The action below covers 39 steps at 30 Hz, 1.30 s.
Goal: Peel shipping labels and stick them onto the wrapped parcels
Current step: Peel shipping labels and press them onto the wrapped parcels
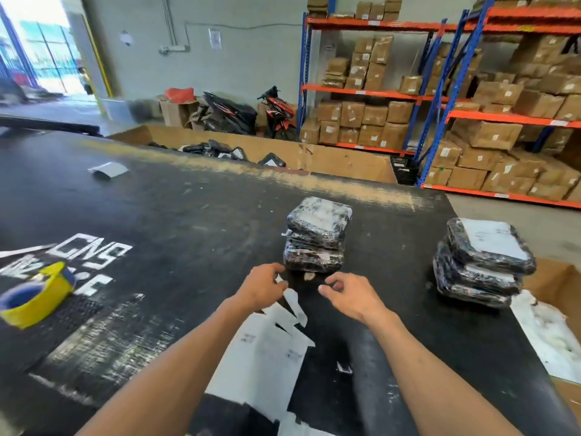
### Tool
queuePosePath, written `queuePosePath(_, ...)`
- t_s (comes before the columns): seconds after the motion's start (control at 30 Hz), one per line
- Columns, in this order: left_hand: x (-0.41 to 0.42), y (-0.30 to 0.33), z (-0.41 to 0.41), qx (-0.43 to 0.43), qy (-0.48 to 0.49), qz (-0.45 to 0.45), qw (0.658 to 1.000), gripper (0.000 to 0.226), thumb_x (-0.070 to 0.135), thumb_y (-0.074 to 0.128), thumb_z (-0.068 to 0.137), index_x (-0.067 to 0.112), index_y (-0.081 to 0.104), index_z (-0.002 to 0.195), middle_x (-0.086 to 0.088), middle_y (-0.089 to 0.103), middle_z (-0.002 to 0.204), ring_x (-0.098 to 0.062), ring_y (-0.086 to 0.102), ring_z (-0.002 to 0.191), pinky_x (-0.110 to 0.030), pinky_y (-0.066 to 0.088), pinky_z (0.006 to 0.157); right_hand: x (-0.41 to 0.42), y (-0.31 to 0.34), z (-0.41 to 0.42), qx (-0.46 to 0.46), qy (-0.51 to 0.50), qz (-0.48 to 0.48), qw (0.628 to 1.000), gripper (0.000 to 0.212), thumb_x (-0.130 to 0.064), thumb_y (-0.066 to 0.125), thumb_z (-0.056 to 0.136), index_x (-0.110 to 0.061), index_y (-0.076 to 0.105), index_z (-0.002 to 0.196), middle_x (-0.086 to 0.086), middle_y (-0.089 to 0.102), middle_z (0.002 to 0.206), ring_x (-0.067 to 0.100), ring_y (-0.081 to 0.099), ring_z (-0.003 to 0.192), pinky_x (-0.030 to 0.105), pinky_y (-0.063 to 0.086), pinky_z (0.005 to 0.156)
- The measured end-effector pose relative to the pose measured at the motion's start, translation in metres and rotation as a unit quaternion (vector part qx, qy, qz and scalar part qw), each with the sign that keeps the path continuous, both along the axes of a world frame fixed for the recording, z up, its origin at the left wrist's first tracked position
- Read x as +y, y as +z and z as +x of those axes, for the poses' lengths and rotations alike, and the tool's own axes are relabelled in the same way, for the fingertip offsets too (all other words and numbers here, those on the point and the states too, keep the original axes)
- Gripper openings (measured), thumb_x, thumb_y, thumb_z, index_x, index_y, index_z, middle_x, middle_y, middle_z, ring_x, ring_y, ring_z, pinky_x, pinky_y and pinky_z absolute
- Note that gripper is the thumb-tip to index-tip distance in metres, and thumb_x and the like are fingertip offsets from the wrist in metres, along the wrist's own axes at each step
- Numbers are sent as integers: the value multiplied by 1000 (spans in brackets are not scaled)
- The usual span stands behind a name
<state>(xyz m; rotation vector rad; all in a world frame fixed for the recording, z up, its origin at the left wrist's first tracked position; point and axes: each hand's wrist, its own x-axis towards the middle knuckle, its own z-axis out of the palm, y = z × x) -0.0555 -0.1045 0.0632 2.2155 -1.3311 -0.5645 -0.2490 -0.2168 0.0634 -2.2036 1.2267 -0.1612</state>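
Both bare hands reaching forward over the black, scuffed worktop (176,215), just short of the nearer stack of black plastic-wrapped parcels (316,237). Left hand (262,286) loosely curled, fingers bent, pinching the upper end of a narrow white paper strip (295,305) — apparently label or backing, too blurred to tell which — hanging down from the fingertips. Right hand (352,292) half closed, thumb and forefinger drawn near each other, nothing clearly held; not touching the parcels, and well short of the left hand. Beneath both forearms, a spread of white shipping-label sheets (267,350) lying flat on the worktop, some torn or partly peeled. Top parcel of the near stack already bearing a white label under the wrap. Off to the right, a second stack of the same wrapped parcels (484,262), also white-labelled on top — near the worktop's edge, beside an open brown cardboard box (556,284). Far left, a yellow-and-blue roll of tape (34,297) lying on the worktop, well apart from the hands.
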Motion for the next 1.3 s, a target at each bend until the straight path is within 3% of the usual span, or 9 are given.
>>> queuePosePath(0.23,77,-34,24,1,0,20,1000,41,35,66,90,20,63,128,-3,62,123,-25,63,113,-28,49,89,80,-20,37,86,1,6,996,34,-61,57,87,-29,67,89,-7,68,94,21,64,95,36,48,77)
queuePosePath(0.37,95,-54,17,-48,-20,26,998,58,52,66,86,24,60,135,-5,55,136,-27,49,129,-40,44,104,107,-32,38,151,-103,71,981,48,-59,56,89,-15,60,108,5,67,105,27,71,92,36,60,77)
queuePosePath(0.47,102,-66,6,-85,-40,60,994,59,56,62,88,20,60,134,-7,53,138,-28,45,131,-39,40,107,122,-43,34,55,-185,244,950,48,-49,70,88,-9,53,109,12,68,100,26,72,85,36,63,69)
queuePosePath(0.6,107,-76,-3,-134,-58,86,985,54,56,54,92,17,61,130,-10,51,140,-30,43,133,-40,31,112,120,-58,33,-60,-238,307,920,43,-21,83,83,-2,59,113,16,73,105,28,74,93,42,63,80)
queuePosePath(0.7,106,-78,-2,-130,-49,76,987,58,54,53,94,17,54,139,-11,44,149,-29,38,139,-40,26,117,119,-64,33,-118,-273,305,905,41,-13,89,76,-2,64,107,15,75,101,28,75,88,42,64,75)
queuePosePath(0.9,107,-80,4,-99,-32,39,994,57,51,61,91,16,58,135,-7,55,136,-25,48,129,-39,33,112,119,-72,31,-140,-299,251,910,21,-19,81,86,-5,72,100,12,76,100,27,75,87,42,65,72)
queuePosePath(1.1,110,-76,4,-145,-50,88,984,53,44,57,94,22,50,142,-10,45,146,-30,36,139,-47,20,119,111,-65,30,-84,-310,174,931,39,-30,93,64,-10,73,90,10,75,93,29,75,80,42,64,75)
queuePosePath(1.2,110,-65,0,-48,-35,-4,998,54,47,50,97,19,48,144,-6,51,144,-27,43,137,-38,33,112,104,-34,29,-159,-315,220,909,42,-20,96,65,-3,72,96,14,76,98,27,76,79,36,64,61)
queuePosePath(1.3,108,-38,-9,146,-14,-111,983,67,61,53,93,36,32,152,8,55,133,-14,59,117,-20,48,78,99,3,28,-243,-316,255,881,28,-7,89,77,1,70,96,13,78,90,19,76,70,26,58,49)
